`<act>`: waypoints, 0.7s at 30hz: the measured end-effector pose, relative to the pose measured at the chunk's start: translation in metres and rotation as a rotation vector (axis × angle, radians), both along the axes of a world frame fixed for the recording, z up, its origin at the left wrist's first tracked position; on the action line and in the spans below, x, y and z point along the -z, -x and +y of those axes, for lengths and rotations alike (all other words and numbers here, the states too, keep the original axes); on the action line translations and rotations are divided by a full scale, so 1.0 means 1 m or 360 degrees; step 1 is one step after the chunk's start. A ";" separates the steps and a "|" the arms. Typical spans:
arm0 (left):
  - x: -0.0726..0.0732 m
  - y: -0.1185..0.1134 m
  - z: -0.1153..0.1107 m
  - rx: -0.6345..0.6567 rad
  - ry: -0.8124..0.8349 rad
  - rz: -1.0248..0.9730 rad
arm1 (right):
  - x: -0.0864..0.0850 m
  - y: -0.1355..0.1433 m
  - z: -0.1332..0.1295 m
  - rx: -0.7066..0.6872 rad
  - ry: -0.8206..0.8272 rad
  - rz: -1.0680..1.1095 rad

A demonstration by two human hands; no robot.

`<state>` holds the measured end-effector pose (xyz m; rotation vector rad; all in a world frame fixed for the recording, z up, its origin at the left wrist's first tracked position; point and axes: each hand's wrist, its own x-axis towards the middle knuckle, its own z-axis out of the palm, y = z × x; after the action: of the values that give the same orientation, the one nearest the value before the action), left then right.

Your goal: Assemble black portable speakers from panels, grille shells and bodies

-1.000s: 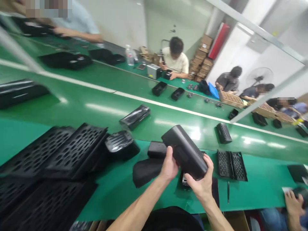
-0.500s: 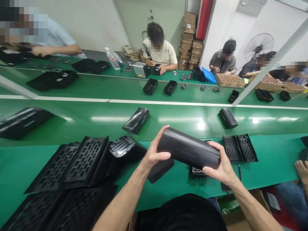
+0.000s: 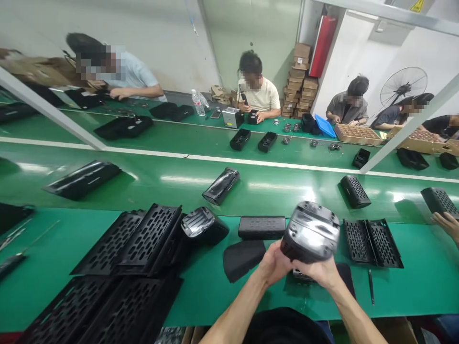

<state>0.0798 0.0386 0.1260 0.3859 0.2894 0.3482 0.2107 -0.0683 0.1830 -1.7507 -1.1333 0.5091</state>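
Observation:
Both hands hold a black speaker housing point(image 3: 311, 231) above the green bench, its glossy, reflective face turned upward. My left hand point(image 3: 275, 263) grips its lower left side. My right hand point(image 3: 319, 272) is closed around its lower right edge, the two hands nearly touching. Just left of the hands, a dark flat panel point(image 3: 244, 259) lies on the bench, and behind it sits a black grille-fronted housing point(image 3: 261, 226). Partly hidden beneath my hands is another slotted black part point(image 3: 303, 275). A second housing with a glossy end point(image 3: 206, 225) rests further left.
Perforated black grille panels point(image 3: 150, 239) are stacked at the left; a pair of grilles point(image 3: 373, 242) and a black pen-like tool point(image 3: 371, 286) lie right. Housings point(image 3: 221, 185) sit on the green conveyor point(image 3: 172, 184). Co-workers sit opposite; a person's hand point(image 3: 446, 224) touches a housing at far right.
The housing has turned from lying lengthwise between my hands to showing its glossy face upward. My hands have come together beneath it and moved right in view. The camera view has shifted left.

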 end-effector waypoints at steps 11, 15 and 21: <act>-0.048 0.026 0.052 -0.0296 -0.1514 0.0573 | -0.044 -0.046 -0.002 -0.0324 0.0323 -0.1080; -0.043 0.032 0.048 -0.0480 -0.1380 0.0534 | -0.036 -0.060 -0.026 -0.0155 0.0299 -0.0469; -0.042 0.038 0.052 -0.0515 -0.1377 0.0466 | -0.018 -0.053 -0.037 0.0009 0.0074 0.0283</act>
<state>0.0419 0.0909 0.1680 1.2549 0.4839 0.7358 0.2636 -0.1052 0.2012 -1.7109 -0.9983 0.6781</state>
